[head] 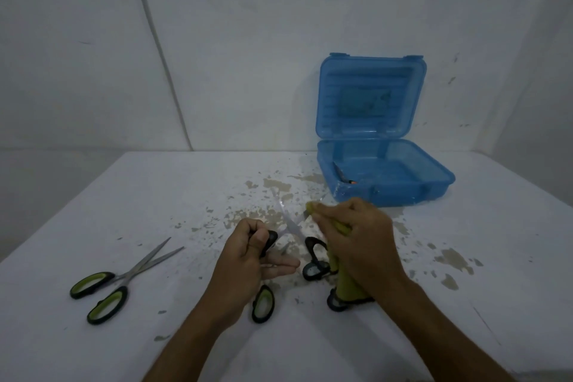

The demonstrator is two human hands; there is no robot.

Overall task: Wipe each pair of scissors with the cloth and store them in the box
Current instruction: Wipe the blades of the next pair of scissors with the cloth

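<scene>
My left hand (248, 254) grips one black handle of a spread-open pair of scissors (291, 226) held just above the table. My right hand (356, 236) pinches a yellow-green cloth (347, 285) around the right blade, and the cloth hangs down to the table. The blue plastic box (434, 186) stands open at the back right, its lid upright against the wall. A pair with an orange handle (345, 179) lies inside it at the left. A green-and-black pair (102, 284) lies open on the table's left.
A green-and-black handle (263, 304) lies beneath my left wrist. Black handle loops (313, 270) rest on the table under my right hand, partly hidden by the cloth. The white tabletop (155, 195) has chipped paint patches in the middle; walls close off the back and right.
</scene>
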